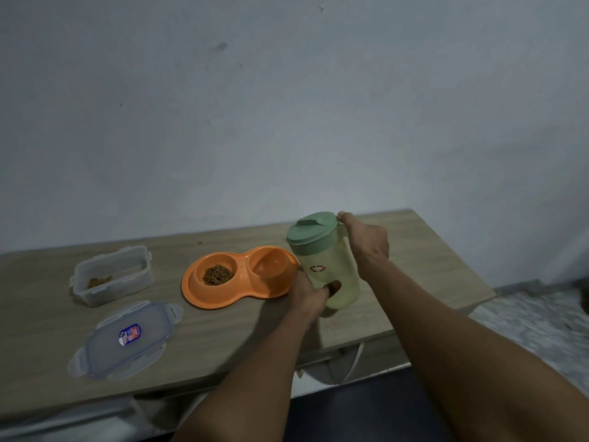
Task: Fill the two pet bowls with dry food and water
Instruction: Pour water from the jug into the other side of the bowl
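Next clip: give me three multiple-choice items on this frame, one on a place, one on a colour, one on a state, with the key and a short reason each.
1. Where does the dry food lie in the orange double bowl?
A. left well
B. right well
C. both wells

2. What colour is the jug's lid?
A. orange
B. green
C. blue

3. How is the clear container?
A. sealed
B. tipped over
C. open, lid beside it

Key: 1 A, kibble fills only the left well; 2 B, the lid on the jug is pale green; 3 C, the container's lid lies flat on the table in front of it.
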Demonstrator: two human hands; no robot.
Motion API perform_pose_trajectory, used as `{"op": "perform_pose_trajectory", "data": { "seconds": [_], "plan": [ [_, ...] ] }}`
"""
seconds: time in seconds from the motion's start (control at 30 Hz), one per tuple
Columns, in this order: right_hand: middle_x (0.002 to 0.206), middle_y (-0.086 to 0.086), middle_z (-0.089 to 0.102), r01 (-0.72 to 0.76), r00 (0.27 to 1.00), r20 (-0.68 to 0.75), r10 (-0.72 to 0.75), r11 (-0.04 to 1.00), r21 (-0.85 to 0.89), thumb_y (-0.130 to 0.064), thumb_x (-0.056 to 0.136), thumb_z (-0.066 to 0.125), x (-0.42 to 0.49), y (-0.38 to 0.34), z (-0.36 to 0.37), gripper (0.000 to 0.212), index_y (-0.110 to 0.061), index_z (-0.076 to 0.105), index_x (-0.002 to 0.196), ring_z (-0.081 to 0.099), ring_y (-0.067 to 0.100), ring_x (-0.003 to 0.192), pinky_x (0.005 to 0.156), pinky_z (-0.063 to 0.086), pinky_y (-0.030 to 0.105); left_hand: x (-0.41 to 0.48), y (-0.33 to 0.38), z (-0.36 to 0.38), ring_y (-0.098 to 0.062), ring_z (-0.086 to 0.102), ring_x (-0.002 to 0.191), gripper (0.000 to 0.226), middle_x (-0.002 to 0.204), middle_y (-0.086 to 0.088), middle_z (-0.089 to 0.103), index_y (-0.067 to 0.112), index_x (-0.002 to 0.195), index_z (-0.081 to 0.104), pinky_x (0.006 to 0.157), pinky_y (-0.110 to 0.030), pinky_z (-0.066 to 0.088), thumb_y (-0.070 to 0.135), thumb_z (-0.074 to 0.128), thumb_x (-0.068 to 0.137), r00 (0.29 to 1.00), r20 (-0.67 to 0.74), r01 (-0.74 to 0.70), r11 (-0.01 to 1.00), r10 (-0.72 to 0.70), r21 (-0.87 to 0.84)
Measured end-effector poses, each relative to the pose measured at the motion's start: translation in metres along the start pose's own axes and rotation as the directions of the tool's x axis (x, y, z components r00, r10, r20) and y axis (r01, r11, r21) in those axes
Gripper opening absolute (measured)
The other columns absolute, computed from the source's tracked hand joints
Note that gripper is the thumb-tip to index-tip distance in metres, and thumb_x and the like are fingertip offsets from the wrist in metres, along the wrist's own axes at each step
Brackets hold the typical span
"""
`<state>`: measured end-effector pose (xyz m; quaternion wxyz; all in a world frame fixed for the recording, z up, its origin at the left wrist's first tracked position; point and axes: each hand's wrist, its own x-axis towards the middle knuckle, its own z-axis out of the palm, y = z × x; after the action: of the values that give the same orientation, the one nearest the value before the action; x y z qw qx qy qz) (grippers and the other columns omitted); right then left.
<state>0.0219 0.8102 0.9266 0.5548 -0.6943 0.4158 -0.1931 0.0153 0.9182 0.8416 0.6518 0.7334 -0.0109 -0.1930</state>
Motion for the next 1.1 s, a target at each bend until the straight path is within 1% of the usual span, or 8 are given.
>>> {"op": "perform_pose_trajectory", "data": {
  "seconds": [0.1, 0.3, 0.4, 0.5, 0.7, 0.77, 0.93, 1.1],
  "plan": [
    [0.087, 0.009, 0.068, 0.012, 1.0, 0.01, -0.011, 0.999, -0.03, -0.064, 0.066, 0.068, 0.001, 0.0, 0.001, 0.052, -0.012, 0.064, 0.073, 0.062, 0.031, 0.084, 0.081, 0.053, 0.042, 0.003, -0.002, 0.0, -0.018, 0.062, 0.11, 0.051, 0.12, -0.001, 0.067, 0.012, 0.123, 0.059, 0.095, -0.035, 0.049, 0.014, 0.081, 0.077, 1.0, 0.006, -0.015, 1.0, 0.015, -0.009],
    [0.075, 0.006, 0.061, 0.045, 0.998, 0.052, -0.041, 0.995, -0.09, -0.067, 0.066, 0.062, 0.003, -0.006, 0.005, 0.055, -0.013, 0.058, 0.065, 0.055, 0.025, 0.07, 0.064, 0.042, 0.035, 0.005, -0.002, 0.0, -0.015, 0.059, 0.11, 0.052, 0.124, -0.003, 0.065, 0.011, 0.127, 0.057, 0.093, -0.032, 0.046, 0.013, 0.078, 0.08, 0.999, 0.025, -0.022, 0.999, 0.023, -0.033],
    [0.075, 0.006, 0.062, 0.048, 0.997, 0.059, -0.042, 0.992, -0.117, -0.067, 0.066, 0.062, 0.003, -0.009, 0.006, 0.056, -0.011, 0.06, 0.069, 0.055, 0.026, 0.069, 0.065, 0.043, 0.036, 0.007, -0.001, 0.001, -0.012, 0.056, 0.103, 0.048, 0.122, -0.002, 0.065, 0.011, 0.125, 0.058, 0.09, -0.03, 0.045, 0.011, 0.077, 0.081, 0.999, 0.046, -0.02, 0.998, 0.022, -0.063],
    [0.083, 0.008, 0.066, 0.041, 0.998, 0.053, -0.033, 0.988, -0.149, -0.067, 0.065, 0.063, 0.005, -0.01, 0.01, 0.059, -0.009, 0.064, 0.08, 0.061, 0.029, 0.078, 0.068, 0.046, 0.037, 0.007, -0.001, 0.0, -0.013, 0.057, 0.104, 0.047, 0.118, 0.001, 0.065, 0.013, 0.124, 0.057, 0.091, -0.031, 0.045, 0.012, 0.077, 0.081, 0.998, 0.068, -0.009, 0.994, 0.016, -0.107],
    [0.087, 0.009, 0.065, 0.028, 0.998, 0.066, -0.015, 0.979, -0.203, -0.065, 0.068, 0.064, 0.005, -0.016, 0.017, 0.061, -0.008, 0.065, 0.088, 0.061, 0.031, 0.084, 0.067, 0.044, 0.035, 0.012, -0.008, -0.003, -0.019, 0.063, 0.107, 0.03, 0.11, 0.003, 0.07, 0.027, 0.1, 0.063, 0.1, -0.043, 0.049, 0.017, 0.08, 0.078, 0.996, 0.091, 0.015, 0.99, -0.003, -0.143],
    [0.086, 0.009, 0.065, 0.029, 0.997, 0.08, -0.012, 0.976, -0.215, -0.064, 0.068, 0.064, 0.005, -0.019, 0.02, 0.059, -0.009, 0.065, 0.086, 0.061, 0.031, 0.082, 0.067, 0.044, 0.035, 0.013, -0.006, -0.004, -0.019, 0.063, 0.105, 0.028, 0.108, 0.004, 0.069, 0.028, 0.098, 0.063, 0.1, -0.042, 0.049, 0.016, 0.08, 0.079, 0.996, 0.094, 0.019, 0.988, -0.005, -0.153],
    [0.088, 0.008, 0.067, 0.043, 0.994, 0.106, -0.017, 0.968, -0.248, -0.061, 0.072, 0.064, 0.009, -0.023, 0.027, 0.055, -0.01, 0.065, 0.091, 0.063, 0.03, 0.085, 0.075, 0.05, 0.036, 0.015, -0.005, -0.007, -0.018, 0.062, 0.108, 0.042, 0.116, 0.001, 0.069, 0.017, 0.119, 0.062, 0.102, -0.042, 0.047, 0.011, 0.077, 0.081, 0.995, 0.102, 0.012, 0.976, 0.01, -0.216],
    [0.09, 0.009, 0.065, 0.05, 0.993, 0.114, -0.018, 0.957, -0.285, -0.058, 0.075, 0.064, 0.01, -0.026, 0.03, 0.05, -0.01, 0.06, 0.089, 0.062, 0.031, 0.086, 0.083, 0.054, 0.039, 0.018, -0.005, -0.01, -0.022, 0.061, 0.115, 0.046, 0.12, 0.0, 0.068, 0.017, 0.123, 0.062, 0.104, -0.049, 0.046, 0.016, 0.078, 0.08, 0.993, 0.115, 0.038, 0.976, -0.014, -0.214]
  ]
}}
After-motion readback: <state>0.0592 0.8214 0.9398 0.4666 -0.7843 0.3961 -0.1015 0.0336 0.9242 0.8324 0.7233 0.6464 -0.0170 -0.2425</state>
